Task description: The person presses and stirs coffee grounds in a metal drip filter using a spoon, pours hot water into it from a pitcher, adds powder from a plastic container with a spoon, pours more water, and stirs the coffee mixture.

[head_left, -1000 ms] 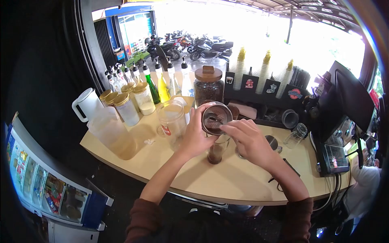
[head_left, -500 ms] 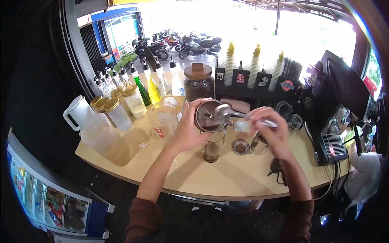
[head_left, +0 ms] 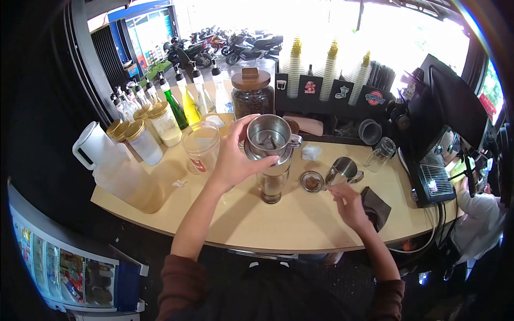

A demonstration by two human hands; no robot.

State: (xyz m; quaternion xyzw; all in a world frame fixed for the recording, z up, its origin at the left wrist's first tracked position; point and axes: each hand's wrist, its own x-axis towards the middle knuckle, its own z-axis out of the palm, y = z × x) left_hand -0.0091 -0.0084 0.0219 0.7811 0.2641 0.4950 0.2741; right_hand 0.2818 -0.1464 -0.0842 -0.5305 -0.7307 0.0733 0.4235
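My left hand (head_left: pixel 235 155) is wrapped round a metal drip coffee filter (head_left: pixel 269 131) with a side handle, tilted so its inside shows. Dark flecks lie at its bottom. Under it stands a tall glass (head_left: pixel 272 187); whether the filter touches the rim I cannot tell. My right hand (head_left: pixel 348 206) is closed, its fingertips beside a small metal dish (head_left: pixel 311 182) with something brown in it. What those fingers hold is not clear, and the spoon cannot be made out. A steel pitcher (head_left: pixel 342 170) stands just behind the right hand.
A clear plastic pitcher (head_left: pixel 201 144) and lidded jars (head_left: pixel 143 144) stand left, with pump bottles (head_left: pixel 187 99) behind. A coffee bean jar (head_left: pixel 251 96) and cup rack (head_left: pixel 326 104) line the back. Right are a glass jar (head_left: pixel 381 155), dark cloth (head_left: pixel 376 207) and coffee machine (head_left: pixel 436 174).
My right hand has moved down and right, from holding a spoon at the filter to beside the small dish. My left hand keeps the filter, now turned more upright. The view has shifted slightly.
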